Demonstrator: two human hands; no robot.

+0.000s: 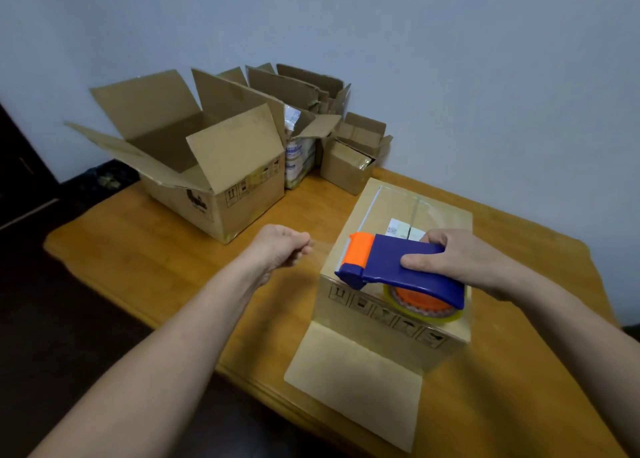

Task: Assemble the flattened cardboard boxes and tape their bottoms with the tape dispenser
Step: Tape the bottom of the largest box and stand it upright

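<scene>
Taping an upturned cardboard box on a wooden table

Head view: the right hand [460, 260] is clamped around a blue-and-orange plastic tape dispenser [398, 270] resting on the upturned brown cardboard box [391, 322] near the orange-brown wooden table [166, 267]'s front edge. The left hand [280, 246], just left of the box, pinches a clear tape strip [323, 248]. A large open cardboard box [207, 166] stands toward the far left corner.

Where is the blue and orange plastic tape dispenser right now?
In the head view, the blue and orange plastic tape dispenser sits right of centre, gripped by the right hand atop the upturned brown cardboard box on the wooden table.
</scene>
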